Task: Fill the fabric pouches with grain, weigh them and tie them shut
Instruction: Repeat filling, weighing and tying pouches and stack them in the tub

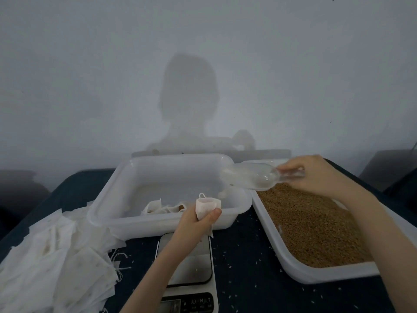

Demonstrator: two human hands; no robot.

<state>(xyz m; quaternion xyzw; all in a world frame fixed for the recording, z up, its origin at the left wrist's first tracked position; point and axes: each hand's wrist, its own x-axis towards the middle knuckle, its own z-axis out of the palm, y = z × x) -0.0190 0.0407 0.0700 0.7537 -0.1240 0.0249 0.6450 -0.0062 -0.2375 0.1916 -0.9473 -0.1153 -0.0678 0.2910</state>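
Taking the scale (188, 275) at the near middle of the dark bench (243, 263) as the landmark, a loose heap of empty fabric pouches (54, 256) lies to its left, white, flat and thin, with drawstrings trailing from the edges. Directly behind the scale stands a white tub (126, 195) with a few filled pouches (162, 207) lying in its near end. Above the scale, at the tub's near rim, the left hand (196, 222) grips one pouch (206, 206), fingers and thumb curled round its lower part so the mouth stands open and faces upward, a string loop sticking up at the left of the mouth. Up and to the right of that pouch the right hand (313, 175) pinches the handle of a clear plastic scoop (252, 177), whose long axis runs nearly level, bowl end pointing left and slightly down toward the pouch; the bowl looks almost empty. The scoop's lip is near the pouch mouth but above and to its right, not over it. To the right of the scale a white tray (300, 269) holds a bed of brown grain (309, 224), and stray kernels dot the bench around the scale. The next scoopful will probably come from the tray beneath the right hand.
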